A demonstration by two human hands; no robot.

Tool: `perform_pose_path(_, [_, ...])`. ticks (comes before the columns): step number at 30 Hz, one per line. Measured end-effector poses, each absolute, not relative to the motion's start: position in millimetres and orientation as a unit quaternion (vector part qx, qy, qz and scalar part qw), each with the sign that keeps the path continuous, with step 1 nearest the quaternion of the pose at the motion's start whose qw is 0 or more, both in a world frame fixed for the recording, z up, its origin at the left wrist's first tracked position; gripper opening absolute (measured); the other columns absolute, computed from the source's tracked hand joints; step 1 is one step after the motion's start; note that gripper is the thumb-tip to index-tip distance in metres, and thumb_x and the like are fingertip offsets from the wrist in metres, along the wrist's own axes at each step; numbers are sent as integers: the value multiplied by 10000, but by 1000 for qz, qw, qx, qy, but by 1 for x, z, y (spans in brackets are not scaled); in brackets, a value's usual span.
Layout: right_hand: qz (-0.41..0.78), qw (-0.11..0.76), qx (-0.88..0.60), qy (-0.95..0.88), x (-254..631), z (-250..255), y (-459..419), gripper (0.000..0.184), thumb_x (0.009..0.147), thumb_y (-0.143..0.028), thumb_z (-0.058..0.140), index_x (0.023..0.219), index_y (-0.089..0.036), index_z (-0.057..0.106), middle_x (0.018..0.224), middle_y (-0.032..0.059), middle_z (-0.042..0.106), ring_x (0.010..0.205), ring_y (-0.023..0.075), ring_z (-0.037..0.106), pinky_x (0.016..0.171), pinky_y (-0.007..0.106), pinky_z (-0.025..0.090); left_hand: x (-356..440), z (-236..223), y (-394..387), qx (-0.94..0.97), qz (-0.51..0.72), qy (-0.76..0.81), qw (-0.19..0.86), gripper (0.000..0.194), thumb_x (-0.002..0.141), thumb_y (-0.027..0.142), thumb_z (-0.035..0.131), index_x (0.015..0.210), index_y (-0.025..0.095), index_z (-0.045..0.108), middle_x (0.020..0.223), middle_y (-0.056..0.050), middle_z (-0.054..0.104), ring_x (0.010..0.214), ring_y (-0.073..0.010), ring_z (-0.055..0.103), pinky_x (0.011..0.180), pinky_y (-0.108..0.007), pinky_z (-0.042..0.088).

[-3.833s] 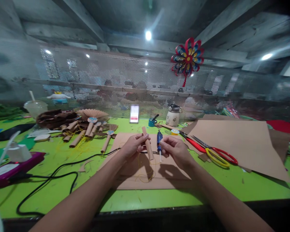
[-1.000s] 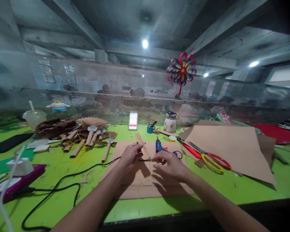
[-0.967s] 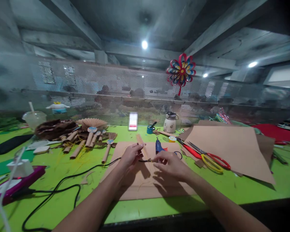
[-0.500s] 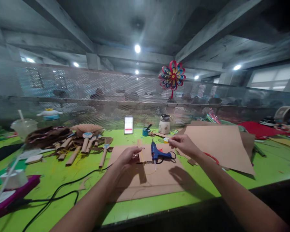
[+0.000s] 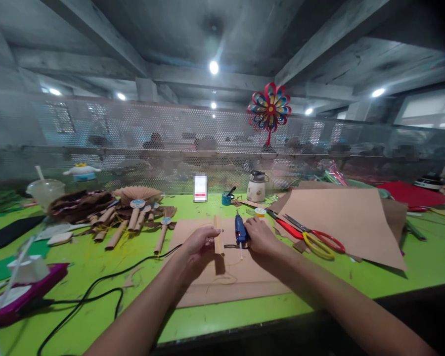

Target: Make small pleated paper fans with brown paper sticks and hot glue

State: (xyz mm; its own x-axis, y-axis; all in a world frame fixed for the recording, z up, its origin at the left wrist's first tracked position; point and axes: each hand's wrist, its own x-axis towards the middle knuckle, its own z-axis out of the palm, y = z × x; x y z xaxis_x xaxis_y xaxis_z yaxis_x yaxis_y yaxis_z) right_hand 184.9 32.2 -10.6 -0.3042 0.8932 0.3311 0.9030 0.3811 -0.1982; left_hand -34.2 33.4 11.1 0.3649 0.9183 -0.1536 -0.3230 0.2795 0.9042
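Note:
My left hand (image 5: pixel 202 241) pinches a narrow strip of brown cardboard (image 5: pixel 218 236) upright between thumb and fingers, with a thin yellow strand by it. A blue hot glue gun (image 5: pixel 240 228) is just to the right, nozzle pointing away from me and a clear glue stick out of its back. Closed around its handle side is my right hand (image 5: pixel 259 236), whose fingers are partly hidden. Both hands are above a flat brown cardboard sheet (image 5: pixel 200 291), where a loose yellow strand lies.
Scissors with red and yellow handles (image 5: pixel 321 242) lie at right beside large brown paper (image 5: pixel 341 217). Several small paper fans (image 5: pixel 137 202) lie at left. A black cord (image 5: pixel 96 284) crosses the green table. Behind stand a phone (image 5: pixel 200 188), a teal pot (image 5: pixel 226 199) and a bottle (image 5: pixel 256 188).
My right hand has moved left and down from near the small yellow-and-white roll onto the glue gun's handle. The gun has turned. The scissors now show. My left hand keeps the strip.

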Motion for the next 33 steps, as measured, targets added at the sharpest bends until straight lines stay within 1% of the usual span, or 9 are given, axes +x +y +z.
perform_pose_path(6, [18,260,-551,-793,184,-21,32,252,758,-74,561,991,-122,642,1068,177,603,1038,318,498,907,434,407,-41,9,34,421,449,358,702,87,695,111,710,763,126,660,585,14,573,443,-79,472,448,-192,411])
perform_pose_path(10, [86,332,-526,-778,201,-2,22,217,847,-214,556,1039,-182,652,1005,113,652,923,268,576,819,403,479,-43,13,36,431,462,356,689,112,673,112,738,761,109,668,665,-19,621,508,-77,514,476,-180,387])
perform_pose_path(13, [202,352,-474,-781,218,18,8,302,947,-392,479,1003,-201,706,946,102,713,857,255,646,697,363,511,-43,12,36,426,469,358,685,130,671,151,761,747,112,664,629,-4,601,477,-65,474,465,-183,350])
perform_pose_path(15, [354,360,-426,-751,227,27,0,415,958,-477,463,977,-168,739,966,141,731,907,274,664,723,371,507,-43,10,37,422,471,359,686,151,666,168,775,762,115,671,661,-10,617,519,-75,507,502,-189,375])
perform_pose_path(17, [420,340,-401,-740,230,31,-5,470,949,-527,468,927,-158,758,950,155,738,901,267,666,721,359,501,-44,8,37,426,467,358,688,172,665,190,784,783,117,681,687,-10,622,552,-81,523,532,-194,392])
perform_pose_path(21, [432,296,-427,-737,225,31,-8,478,951,-541,466,869,-165,749,893,134,738,747,203,634,569,285,455,-45,6,38,447,446,345,694,225,674,252,787,833,124,694,757,-25,647,606,-99,546,575,-213,409])
perform_pose_path(24, [425,286,-438,-739,221,29,-7,493,951,-548,460,834,-157,736,840,118,725,649,163,575,506,258,406,-44,6,38,453,438,352,692,238,656,271,797,815,130,689,736,-16,629,581,-94,515,545,-211,379])
perform_pose_path(29, [403,297,-445,-743,219,28,-8,492,958,-540,459,800,-161,731,828,107,707,602,136,521,484,251,368,-42,8,36,442,438,375,687,214,637,264,800,740,135,663,573,56,488,432,-34,326,447,-190,252])
perform_pose_path(33, [404,309,-445,-737,219,27,-8,479,952,-536,478,777,-167,730,820,108,722,576,134,520,470,259,367,-40,11,34,446,434,369,690,217,619,253,806,684,129,640,553,63,462,421,-23,300,434,-177,243])
